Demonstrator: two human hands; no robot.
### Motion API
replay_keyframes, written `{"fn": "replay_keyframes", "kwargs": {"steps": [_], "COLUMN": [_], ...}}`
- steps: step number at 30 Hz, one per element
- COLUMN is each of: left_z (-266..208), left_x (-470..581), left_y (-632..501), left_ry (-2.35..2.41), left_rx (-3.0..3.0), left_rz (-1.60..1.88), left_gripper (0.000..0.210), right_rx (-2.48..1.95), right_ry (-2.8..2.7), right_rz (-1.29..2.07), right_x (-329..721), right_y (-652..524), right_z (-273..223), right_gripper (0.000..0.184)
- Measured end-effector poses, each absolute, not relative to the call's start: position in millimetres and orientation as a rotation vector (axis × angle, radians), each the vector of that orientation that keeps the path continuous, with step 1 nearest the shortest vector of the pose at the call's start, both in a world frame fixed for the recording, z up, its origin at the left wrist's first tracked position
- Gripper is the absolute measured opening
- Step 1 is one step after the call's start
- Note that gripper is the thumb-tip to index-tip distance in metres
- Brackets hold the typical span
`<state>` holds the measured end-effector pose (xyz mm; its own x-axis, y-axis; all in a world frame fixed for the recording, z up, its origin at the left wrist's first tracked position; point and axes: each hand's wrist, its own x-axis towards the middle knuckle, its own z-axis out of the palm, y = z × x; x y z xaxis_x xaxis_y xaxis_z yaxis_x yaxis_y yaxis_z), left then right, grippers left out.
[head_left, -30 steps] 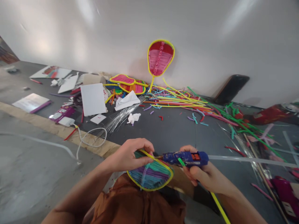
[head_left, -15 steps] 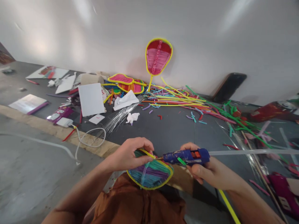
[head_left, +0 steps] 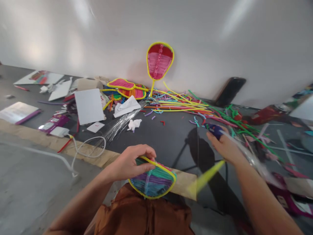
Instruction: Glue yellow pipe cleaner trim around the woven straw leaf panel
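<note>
My left hand (head_left: 134, 163) is closed on the upper edge of a rounded pipe-cleaner panel (head_left: 156, 184), pinching it between thumb and fingers. The panel has teal, purple and blue rows inside a yellow border, and hangs over my lap by the table's front edge. My right hand (head_left: 226, 147) is wrapped round a dark blue hot glue gun (head_left: 215, 130), well to the right of the panel and over the table. A long clear glue stick (head_left: 241, 150) trails back from the gun. Below that hand a yellow strip (head_left: 207, 178) shows, blurred.
A pink, yellow-edged pipe-cleaner paddle (head_left: 160, 62) stands against the wall. Loose pipe cleaners (head_left: 181, 104) are heaped along the back. A phone (head_left: 230, 91) leans at the right. White cards (head_left: 89, 106), crumpled tissue (head_left: 134, 124) and a white cable (head_left: 83, 138) lie leftward.
My right hand has drawn the glue gun away from the panel's edge, to the right and farther over the table. My left hand keeps its hold on the panel.
</note>
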<state>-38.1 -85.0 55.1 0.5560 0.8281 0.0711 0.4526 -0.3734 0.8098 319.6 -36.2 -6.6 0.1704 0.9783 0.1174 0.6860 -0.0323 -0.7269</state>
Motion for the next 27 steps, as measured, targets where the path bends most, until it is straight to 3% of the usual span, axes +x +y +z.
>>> {"fn": "replay_keyframes", "kwargs": {"steps": [6,11,15,20,27], "left_z": [56.6,55.3,53.8,55.4,58.0], "left_x": [-42.6,-43.4,-42.9,-43.4,-45.8], "left_y": [-85.6,-87.9,-89.9,-92.7,-98.4], "left_ry": [1.027,1.069,1.124,1.158,1.174], "left_rx": [2.110,2.135,2.131,2.141,2.115], "left_rz": [0.563,0.562,0.542,0.532,0.537], "left_gripper": [0.006,0.007,0.009,0.010,0.012], "right_rx": [-2.231,-1.949,-1.653,-1.727,-1.800], "right_ry": [-1.624,-1.855,-2.169,-2.463,-2.576], "right_rz": [0.164,-0.336,-0.181,0.002,0.107], "right_x": [346.3,330.8,293.4,246.8,239.6], "right_y": [-11.5,-28.6,-45.1,-48.5,-53.3], "right_z": [-30.3,-2.3,4.7,-20.8,-4.0], "right_gripper": [0.061,0.031,0.021,0.013,0.032]}}
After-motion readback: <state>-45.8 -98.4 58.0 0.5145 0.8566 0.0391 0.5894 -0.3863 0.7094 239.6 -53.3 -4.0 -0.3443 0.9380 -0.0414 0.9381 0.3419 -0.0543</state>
